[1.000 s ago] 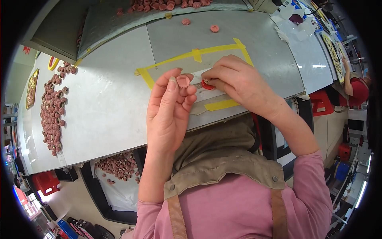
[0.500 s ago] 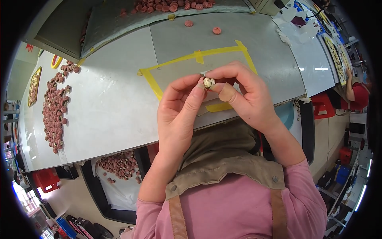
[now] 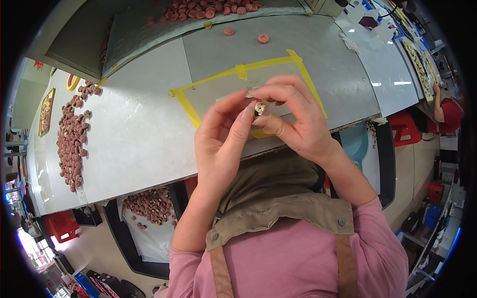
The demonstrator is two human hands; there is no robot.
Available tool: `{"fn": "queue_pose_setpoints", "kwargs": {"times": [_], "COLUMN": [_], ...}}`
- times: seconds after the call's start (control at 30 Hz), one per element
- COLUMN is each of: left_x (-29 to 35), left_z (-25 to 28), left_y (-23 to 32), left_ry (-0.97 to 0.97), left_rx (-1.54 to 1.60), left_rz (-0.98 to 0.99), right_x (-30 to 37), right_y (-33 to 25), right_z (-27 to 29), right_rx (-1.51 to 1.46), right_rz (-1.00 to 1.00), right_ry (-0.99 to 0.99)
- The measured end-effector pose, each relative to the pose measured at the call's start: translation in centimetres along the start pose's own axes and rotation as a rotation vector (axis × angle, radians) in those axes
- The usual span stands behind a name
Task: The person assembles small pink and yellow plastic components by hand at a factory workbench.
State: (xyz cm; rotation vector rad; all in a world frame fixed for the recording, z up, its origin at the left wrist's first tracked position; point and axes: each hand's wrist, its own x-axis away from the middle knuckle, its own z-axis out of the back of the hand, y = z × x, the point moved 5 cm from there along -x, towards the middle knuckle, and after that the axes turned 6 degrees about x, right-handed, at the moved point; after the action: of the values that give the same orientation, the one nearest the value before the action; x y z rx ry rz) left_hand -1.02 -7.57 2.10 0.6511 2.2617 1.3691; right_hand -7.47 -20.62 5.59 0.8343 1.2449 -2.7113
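Note:
Between the fingertips of both my hands is a small round piece (image 3: 260, 108), cream and dark on the side facing up, with a pink edge. My left hand (image 3: 222, 134) pinches its left side with the thumb and curled fingers. From the right, my right hand (image 3: 302, 121) closes on it with thumb and forefinger, and the fingers are slightly blurred. Part of the piece is hidden behind the fingertips. Both hands are held above a rectangle of yellow tape (image 3: 271, 60) on the grey worktable (image 3: 144, 124).
Many knobbly pink pieces (image 3: 72, 144) lie at the table's left. Others fill a shelf (image 3: 208, 10) at the back. Two loose pink caps (image 3: 263, 38) rest beyond the tape. Below the edge are a black-rimmed tray (image 3: 117, 233) and a blue basin (image 3: 355, 144). Far right, a person in red (image 3: 451, 118) sits.
My right thumb and fingers have shifted around the small piece, which now appears turned and shows a different face. My left hand keeps its pinch. The view has shifted slightly.

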Motion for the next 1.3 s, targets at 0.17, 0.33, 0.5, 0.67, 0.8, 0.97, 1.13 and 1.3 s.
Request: {"fn": "queue_pose_setpoints", "kwargs": {"times": [0.17,0.33,0.5,0.67,0.8,0.97,1.13,1.3], "left_x": [0.4,0.1,-0.8,-0.1,0.2,-2.0,-7.2,-10.0], "left_z": [0.6,0.1,-0.3,-0.3,1.0,6.6,16.6,26.6], "left_y": [0.3,-1.4,-2.8,-1.4,-0.6,6.7,10.3,13.8], "left_ry": [-0.019,0.001,-0.011,0.070,0.007,0.093,0.154,0.257], "left_rx": [0.114,-0.114,-0.251,-0.263,-0.140,-0.933,-1.747,-1.997], "left_rz": [0.094,-0.062,-0.068,-0.052,-0.058,-0.425,-0.622,-0.609], "right_x": [0.7,0.9,1.3,0.7,0.5,1.1,0.6,0.1], "right_y": [0.2,1.7,3.0,1.3,-0.4,-1.1,-1.2,-0.5], "right_z": [-1.8,-2.4,-2.0,-1.9,-2.5,-2.6,-3.5,-2.6], "right_rx": [-0.095,-0.049,0.059,0.065,0.131,0.093,0.059,0.073], "right_rz": [0.025,0.034,0.098,0.125,0.116,0.071,0.145,0.168], "right_ry": [-0.052,-0.020,0.042,0.044,0.054,0.014,0.004,0.014]}}
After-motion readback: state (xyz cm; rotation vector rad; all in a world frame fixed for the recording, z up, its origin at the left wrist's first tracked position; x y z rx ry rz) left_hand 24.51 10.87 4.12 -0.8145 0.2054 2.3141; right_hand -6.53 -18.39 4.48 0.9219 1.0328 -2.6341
